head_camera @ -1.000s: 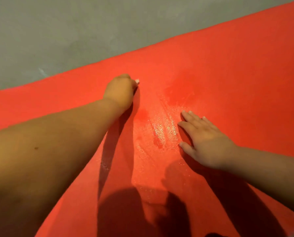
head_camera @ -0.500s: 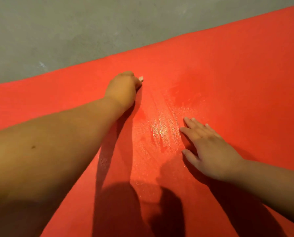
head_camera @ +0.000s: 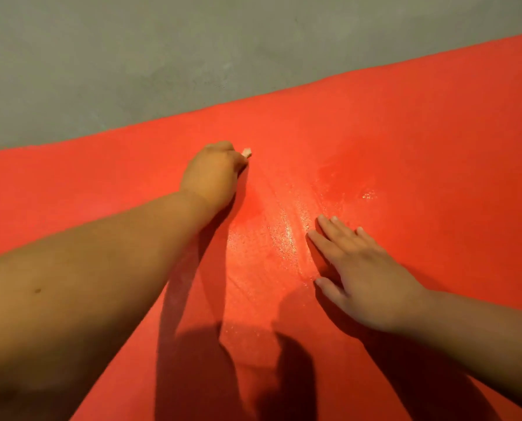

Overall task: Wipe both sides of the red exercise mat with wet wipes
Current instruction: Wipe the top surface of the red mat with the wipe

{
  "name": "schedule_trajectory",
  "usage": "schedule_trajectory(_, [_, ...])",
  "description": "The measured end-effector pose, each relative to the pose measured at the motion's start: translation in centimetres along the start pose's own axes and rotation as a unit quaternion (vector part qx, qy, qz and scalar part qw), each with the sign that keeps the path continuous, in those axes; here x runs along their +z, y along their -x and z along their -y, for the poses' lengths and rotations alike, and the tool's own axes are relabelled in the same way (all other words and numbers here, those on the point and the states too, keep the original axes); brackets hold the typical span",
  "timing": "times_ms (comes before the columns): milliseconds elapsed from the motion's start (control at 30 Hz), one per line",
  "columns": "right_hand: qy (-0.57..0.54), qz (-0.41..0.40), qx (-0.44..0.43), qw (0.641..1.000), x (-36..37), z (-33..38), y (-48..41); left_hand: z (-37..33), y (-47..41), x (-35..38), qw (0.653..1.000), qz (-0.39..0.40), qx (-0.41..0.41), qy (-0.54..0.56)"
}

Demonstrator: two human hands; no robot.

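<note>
Red exercise mat spread flat on a grey floor, filling the near and right part of the view, its far edge running diagonally from the left up to the far right; left forearm reaching from the near left across the mat toward its far edge; right hand lying palm-down on the mat at centre right, its fingers straight, slightly apart and holding nothing; left hand resting on the mat near the far edge, knuckles up, fingers curled together and clamped on a wet wipe, of which only a small pale corner shows past the right side of the fist; glistening wet streaks on the mat surface between the two hands, running near to far; dark shadows of both arms falling on the near part of the mat
</note>
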State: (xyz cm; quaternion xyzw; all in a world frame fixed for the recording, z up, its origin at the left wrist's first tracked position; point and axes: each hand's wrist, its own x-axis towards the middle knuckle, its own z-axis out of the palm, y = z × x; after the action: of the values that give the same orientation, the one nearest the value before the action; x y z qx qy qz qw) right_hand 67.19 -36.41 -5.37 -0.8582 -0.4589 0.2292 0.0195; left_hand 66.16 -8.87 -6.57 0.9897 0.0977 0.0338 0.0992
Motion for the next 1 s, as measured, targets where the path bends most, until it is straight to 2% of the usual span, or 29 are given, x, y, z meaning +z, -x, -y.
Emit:
schedule_trajectory(33, [0.001, 0.0, 0.003, 1.0, -0.2, 0.0, -0.2, -0.8, 0.8, 0.2, 1.0, 0.004, -0.013, 0.001])
schedule_trajectory(67, [0.005, 0.005, 0.006, 1.0, -0.4, 0.1, -0.4, -2.0, 2.1, 0.5, 1.0, 0.02, 0.019, 0.001])
schedule_trajectory(167, [0.021, 0.028, 0.019, 0.999, -0.7, -0.3, -0.7, -5.5, 8.4, 0.5, 0.972, 0.08, 0.217, 0.044])
schedule_trajectory(233, [0.029, 0.033, 0.019, 0.999, -0.7, -0.7, -0.7, -4.2, 9.1, 0.0, 0.949, 0.125, 0.284, 0.051])
schedule_trajectory(300, [0.043, 0.042, 0.018, 0.998, -0.7, -0.8, -0.8, -1.7, 6.2, -0.1, 0.969, 0.09, 0.228, 0.022])
schedule_trajectory(367, [0.046, 0.052, 0.02, 0.997, -0.7, -0.8, -0.8, 0.8, 2.6, -0.2, 0.997, 0.023, 0.068, 0.024])
schedule_trajectory(433, [0.041, 0.06, 0.028, 0.997, -0.6, -0.7, -0.9, 1.8, 1.1, 0.0, 0.996, -0.011, -0.072, 0.046])
schedule_trajectory(467, [0.04, 0.062, 0.031, 0.997, -0.7, -0.8, -1.0, 1.0, 1.6, 0.2, 0.995, -0.008, -0.089, 0.047])
schedule_trajectory(500, [0.039, 0.066, 0.035, 0.996, -0.8, -0.8, -1.1, 0.0, 2.7, 0.5, 0.997, 0.004, -0.064, 0.043])
schedule_trajectory(600, [0.041, 0.074, 0.044, 0.995, -1.1, -0.8, -1.7, -3.5, 8.3, 0.3, 0.988, 0.049, 0.119, 0.082])
schedule_trajectory(667, [0.036, 0.082, 0.048, 0.995, -1.2, -0.6, -2.1, -3.6, 9.9, 0.1, 0.973, 0.092, 0.176, 0.113])
schedule_trajectory(733, [0.037, 0.099, 0.051, 0.993, -1.5, -0.4, -2.3, -2.0, 7.4, 0.4, 0.982, 0.085, 0.138, 0.099])
schedule_trajectory(800, [0.049, 0.122, 0.051, 0.99, -1.8, -0.2, -2.5, 0.0, 3.3, 0.8, 0.996, 0.022, 0.031, 0.086])
schedule_trajectory(900, [0.072, 0.148, 0.056, 0.985, -2.3, 0.2, -2.9, 2.6, -0.8, 0.6, 0.993, -0.031, -0.091, 0.067])
schedule_trajectory(933, [0.083, 0.157, 0.057, 0.982, -2.5, 0.5, -3.1, 2.4, -0.6, 0.5, 0.993, -0.03, -0.1, 0.057])
schedule_trajectory(1000, [0.093, 0.177, 0.064, 0.978, -2.9, 1.2, -3.4, 0.7, 2.2, 0.3, 0.998, -0.001, -0.042, 0.041])
